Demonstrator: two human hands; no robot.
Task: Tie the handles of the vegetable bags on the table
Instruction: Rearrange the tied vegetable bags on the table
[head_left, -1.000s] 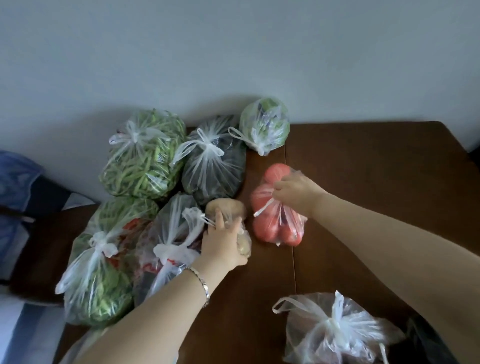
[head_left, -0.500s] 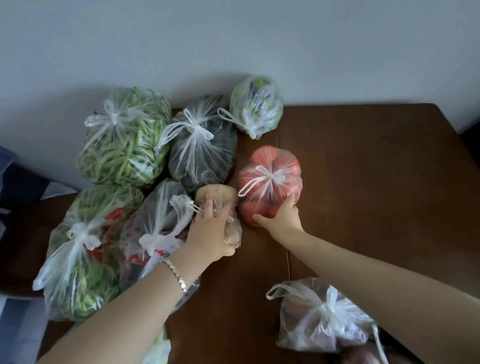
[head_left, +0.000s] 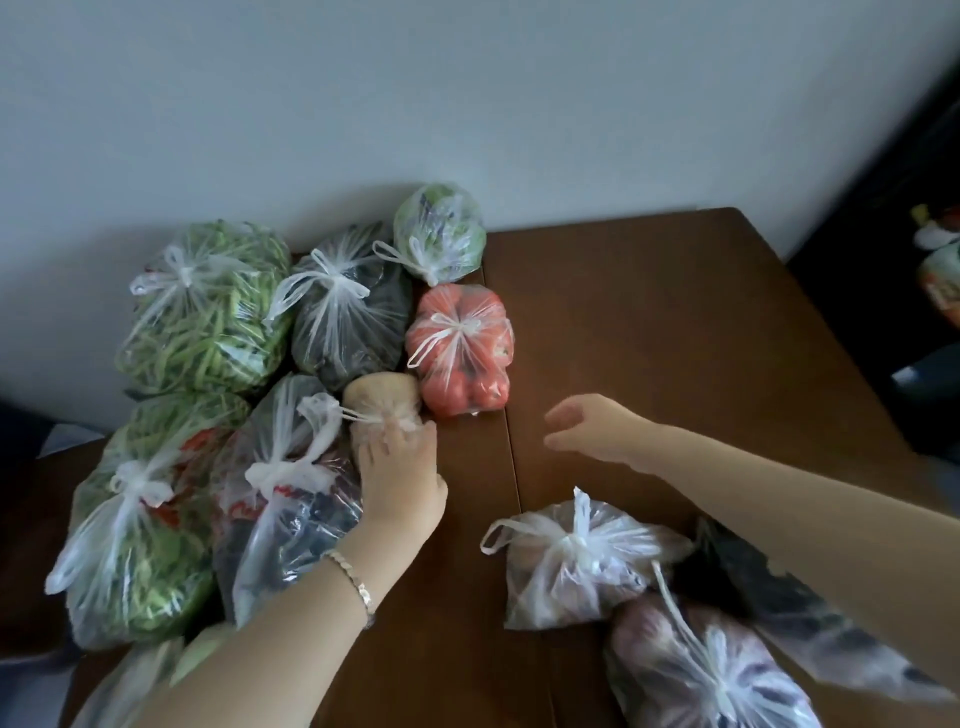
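Having released tomato bag (head_left: 462, 348), right hand (head_left: 592, 428) hovers open; left hand (head_left: 402, 473) flat on potato bag (head_left: 382, 397).

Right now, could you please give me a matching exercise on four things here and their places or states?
1 tomato bag
2 green bean bag
3 left hand
4 right hand

A rests on the potato bag
B open above the table, holding nothing
C back left, by the wall
D tied, just left of the table's seam

Pairs: 1-D; 2-C; 3-A; 4-B

Slim metal link bracelet (head_left: 355, 586) on the bare left wrist (head_left: 387, 545)
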